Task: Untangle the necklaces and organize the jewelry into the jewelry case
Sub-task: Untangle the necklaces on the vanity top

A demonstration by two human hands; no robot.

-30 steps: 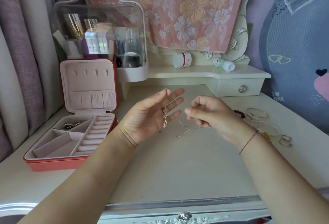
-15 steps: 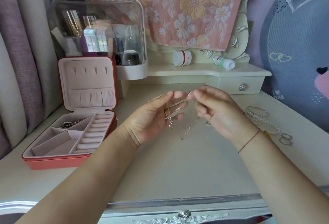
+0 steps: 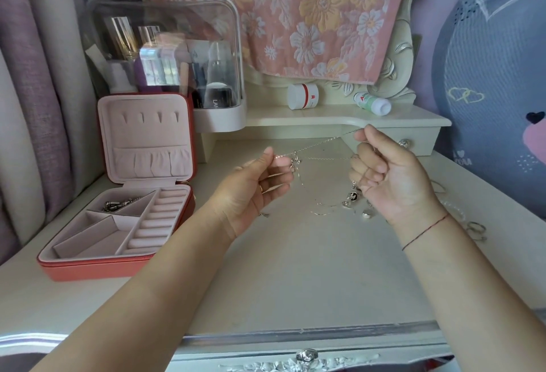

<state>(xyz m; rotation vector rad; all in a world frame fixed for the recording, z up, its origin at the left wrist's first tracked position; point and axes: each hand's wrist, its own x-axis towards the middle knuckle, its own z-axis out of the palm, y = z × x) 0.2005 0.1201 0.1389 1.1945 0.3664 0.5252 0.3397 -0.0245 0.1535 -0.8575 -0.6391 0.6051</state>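
Step in hand: untangling. My left hand (image 3: 257, 182) pinches the necklaces (image 3: 320, 144) between thumb and forefinger beside a small cluster of charms, and my right hand (image 3: 384, 176) is curled round the far end, so the thin chains hang stretched between both hands above the dressing table (image 3: 295, 268). As I judge it, the next move calls for slack, not pull: ease the crossing strand through its loop, then carry the freed chain to the open jewelry case (image 3: 118, 224), well apart at my left.

One head-worn wide-angle camera looks forward and down, close over the dressing table (image 3: 295, 268), its front edge along the bottom.
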